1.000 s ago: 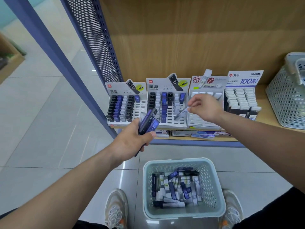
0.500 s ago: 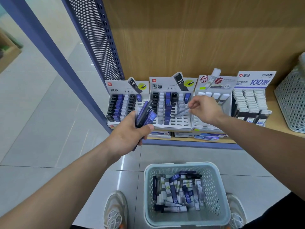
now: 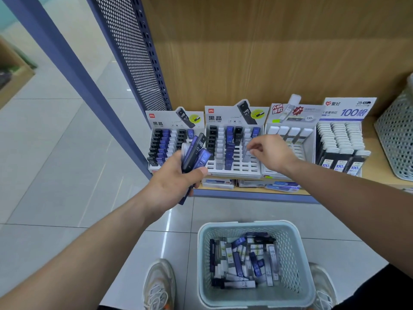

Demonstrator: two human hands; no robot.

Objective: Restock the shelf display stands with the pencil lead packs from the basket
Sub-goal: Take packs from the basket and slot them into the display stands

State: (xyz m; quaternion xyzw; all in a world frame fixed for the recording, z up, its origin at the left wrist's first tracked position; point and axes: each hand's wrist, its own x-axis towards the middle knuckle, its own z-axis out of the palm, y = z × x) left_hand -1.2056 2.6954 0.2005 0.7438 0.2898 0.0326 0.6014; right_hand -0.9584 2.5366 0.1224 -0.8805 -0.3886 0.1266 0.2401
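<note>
Restocking looks partway done. The basket [image 3: 245,225] on the floor holds a loose heap of pencil lead packs [image 3: 243,260], and the middle display stand [image 3: 245,169] shows empty front slots. The left grip [image 3: 176,182] curls round a handful of packs [image 3: 195,153]. The right grip [image 3: 271,154] hovers at that stand, fingers curled — whether it pinches a pack, I cannot tell.
</note>
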